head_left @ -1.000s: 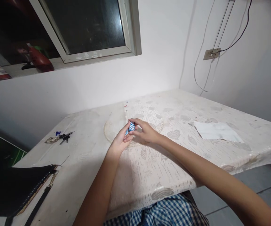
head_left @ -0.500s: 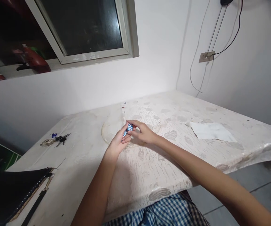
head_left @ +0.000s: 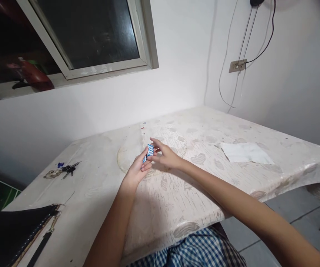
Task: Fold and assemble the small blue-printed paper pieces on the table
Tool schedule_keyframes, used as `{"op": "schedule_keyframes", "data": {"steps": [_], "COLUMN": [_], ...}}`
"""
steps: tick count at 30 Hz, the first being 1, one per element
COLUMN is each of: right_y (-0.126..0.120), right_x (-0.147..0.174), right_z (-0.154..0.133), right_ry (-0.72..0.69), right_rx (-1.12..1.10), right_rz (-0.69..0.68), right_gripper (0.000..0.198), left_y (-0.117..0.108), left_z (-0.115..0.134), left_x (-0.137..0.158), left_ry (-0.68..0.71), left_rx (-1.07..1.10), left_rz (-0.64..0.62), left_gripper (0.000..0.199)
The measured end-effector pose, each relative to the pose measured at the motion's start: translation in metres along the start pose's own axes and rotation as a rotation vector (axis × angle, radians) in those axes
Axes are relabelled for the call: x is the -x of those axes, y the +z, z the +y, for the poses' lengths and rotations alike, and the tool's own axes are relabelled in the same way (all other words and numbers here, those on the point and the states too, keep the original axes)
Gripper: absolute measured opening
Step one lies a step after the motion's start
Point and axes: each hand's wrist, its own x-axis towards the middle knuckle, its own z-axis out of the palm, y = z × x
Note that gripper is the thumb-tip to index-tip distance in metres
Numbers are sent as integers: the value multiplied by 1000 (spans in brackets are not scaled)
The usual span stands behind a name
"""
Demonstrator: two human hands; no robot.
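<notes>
A small flat rectangular blue-and-white striped piece (head_left: 150,150) is held between my two hands above the table; its exact kind does not show. My left hand (head_left: 135,171) is closed around its left and lower side, thumb along the edge. On the other side, my right hand (head_left: 167,156) has its thumb at the lower right of the piece and other fingers behind its right edge. The right index finger is raised a little off the top. Part of the piece is hidden by the fingers.
A patterned plastic cover lies over the table (head_left: 193,193). To the left are keys (head_left: 69,168), a small blue item (head_left: 60,164) and a black bag (head_left: 23,230) with a strap. A white paper (head_left: 247,153) lies on the right. A wall socket (head_left: 237,65) has hanging cords.
The striped piece has turned so more of its patterned face shows. My right index finger has lifted from its top. The whole view has shifted slightly.
</notes>
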Motion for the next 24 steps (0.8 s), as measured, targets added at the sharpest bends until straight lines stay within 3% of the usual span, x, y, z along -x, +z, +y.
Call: {"op": "schedule_keyframes", "data": {"steps": [5, 13, 20, 24], "right_y": [-1, -4, -4, -6], "right_x": [0, 2, 1, 0], "right_z": [-6, -13, -13, -15], "right_ry": [-46, -71, -27, 113], "right_rx": [89, 193, 152, -19], "right_rz": [-2, -39, -58, -66], "right_gripper": [46, 40, 39, 55], "left_y": [-1, -5, -6, -6], "left_z": [-1, -3, -5, -3], "left_x": [0, -1, -3, -2], "left_ry": [4, 34, 47, 39], "left_rx": [-15, -51, -111, -101], "left_rz": [3, 10, -49, -34], "left_gripper": [19, 21, 23, 23]}}
